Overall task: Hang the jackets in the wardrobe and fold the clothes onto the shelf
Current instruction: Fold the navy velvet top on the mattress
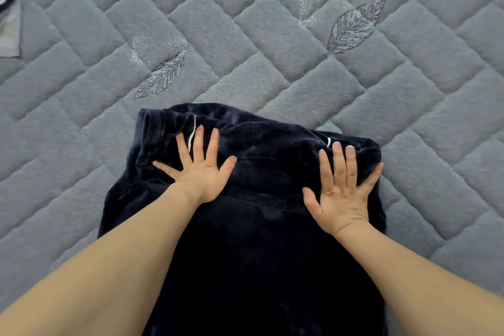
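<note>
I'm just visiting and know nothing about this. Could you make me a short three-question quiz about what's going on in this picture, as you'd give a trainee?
1. True or false: both hands lie flat with spread fingers on the dark garment.
2. What does the garment lie on? A) a wooden table B) a grey quilted cover C) a tiled floor
3. Fill in: the cover is stitched with ____ shapes.

Key
1. True: the left hand and the right hand both press flat on it.
2. B, the grey quilted cover.
3. Leaf, as in the leaf ahead of the right hand.
</note>
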